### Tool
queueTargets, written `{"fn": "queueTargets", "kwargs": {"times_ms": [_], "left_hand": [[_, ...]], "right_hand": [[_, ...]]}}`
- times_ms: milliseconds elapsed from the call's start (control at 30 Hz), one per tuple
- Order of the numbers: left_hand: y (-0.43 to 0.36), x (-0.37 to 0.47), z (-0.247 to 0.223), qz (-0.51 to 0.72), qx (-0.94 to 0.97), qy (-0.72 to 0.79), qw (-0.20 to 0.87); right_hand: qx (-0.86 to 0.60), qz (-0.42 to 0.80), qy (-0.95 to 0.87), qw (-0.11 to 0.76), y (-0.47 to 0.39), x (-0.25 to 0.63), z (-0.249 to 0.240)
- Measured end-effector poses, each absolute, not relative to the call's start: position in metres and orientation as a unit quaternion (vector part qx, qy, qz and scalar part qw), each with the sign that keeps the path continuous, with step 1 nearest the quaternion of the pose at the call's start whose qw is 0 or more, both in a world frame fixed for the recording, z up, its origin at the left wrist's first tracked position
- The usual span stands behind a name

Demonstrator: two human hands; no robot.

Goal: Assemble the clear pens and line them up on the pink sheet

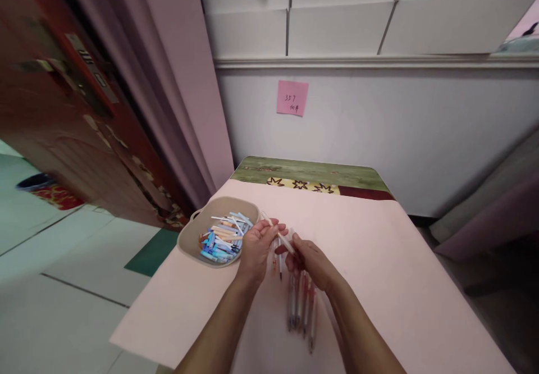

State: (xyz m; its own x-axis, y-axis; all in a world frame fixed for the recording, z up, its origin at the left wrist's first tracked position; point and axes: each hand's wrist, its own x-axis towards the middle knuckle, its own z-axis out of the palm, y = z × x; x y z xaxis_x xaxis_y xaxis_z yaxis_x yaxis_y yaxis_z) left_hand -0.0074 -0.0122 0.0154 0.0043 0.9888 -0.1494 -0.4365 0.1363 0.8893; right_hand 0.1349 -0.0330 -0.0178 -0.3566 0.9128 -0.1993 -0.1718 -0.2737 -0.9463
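Observation:
My left hand is closed in a pinch around a slim whitish pen, which slants across between the two hands. At its lower right end the fingers of my right hand are closed on it too. Below my right hand is a bundle of several clear pens with reddish parts, blurred; whether my right hand holds them or they lie on the table is hard to tell. Between the hands a thin dark-tipped pen points toward me. Left of my left hand stands a beige basket holding many blue, white and orange pens.
A pale pink cover lies over the table, with a green patterned edge showing at the back. On the wall behind is a pink note. A brown door and a purple curtain are at left.

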Motion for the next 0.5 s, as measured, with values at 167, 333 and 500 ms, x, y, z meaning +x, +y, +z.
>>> {"fn": "queueTargets", "kwargs": {"times_ms": [167, 333, 500], "left_hand": [[-0.0122, -0.0038, 0.0139, 0.577, 0.317, 0.416, 0.627], [-0.0107, -0.0017, 0.0166, 0.582, 0.305, 0.422, 0.624], [-0.0112, -0.0010, 0.0191, 0.586, 0.301, 0.425, 0.621]], "right_hand": [[-0.410, 0.648, -0.452, 0.456, -0.0330, 0.1326, -0.0176], [-0.423, 0.666, -0.438, 0.431, -0.0338, 0.1302, -0.0166], [-0.420, 0.641, -0.440, 0.469, -0.0328, 0.1317, -0.0177]]}}
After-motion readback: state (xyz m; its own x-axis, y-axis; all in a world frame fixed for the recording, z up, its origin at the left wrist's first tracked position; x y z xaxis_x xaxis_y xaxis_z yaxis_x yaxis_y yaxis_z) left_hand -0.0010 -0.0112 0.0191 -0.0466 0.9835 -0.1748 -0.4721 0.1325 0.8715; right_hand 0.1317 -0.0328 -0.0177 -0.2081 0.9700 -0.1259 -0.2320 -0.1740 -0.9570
